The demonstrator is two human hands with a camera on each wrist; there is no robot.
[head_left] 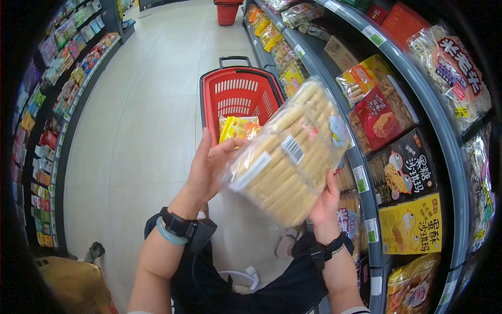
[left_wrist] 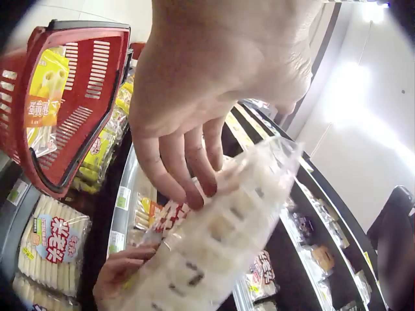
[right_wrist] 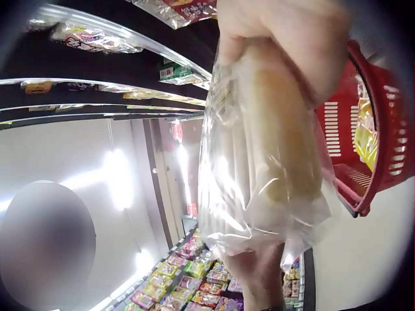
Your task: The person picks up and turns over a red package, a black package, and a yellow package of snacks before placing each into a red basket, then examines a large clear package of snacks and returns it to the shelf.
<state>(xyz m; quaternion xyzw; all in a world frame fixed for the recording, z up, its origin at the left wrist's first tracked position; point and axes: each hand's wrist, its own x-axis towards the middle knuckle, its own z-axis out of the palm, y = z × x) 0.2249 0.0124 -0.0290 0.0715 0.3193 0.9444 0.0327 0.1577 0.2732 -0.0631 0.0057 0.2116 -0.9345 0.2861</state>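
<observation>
A clear plastic bag of long pale puffed snack rolls [head_left: 300,157] is held tilted in front of the body, a barcode facing up. My right hand [head_left: 325,201] grips the bag's near right edge, thumb on top; in the right wrist view, the right hand [right_wrist: 285,45] covers one end of the bag. At the bag's left end is my left hand [head_left: 206,167], thumb raised and fingers extended. The left wrist view shows the left hand's [left_wrist: 201,97] fingertips at the bag's surface, not curled round it.
A red shopping basket [head_left: 209,104] stands on the floor ahead, with a yellow snack packet [head_left: 234,128] inside. Shelves of boxed and bagged snacks, including a yellow box [head_left: 410,225], rise close on the right. Another stocked shelf [head_left: 78,78] lines the left. Farther off is a second red basket [head_left: 226,14].
</observation>
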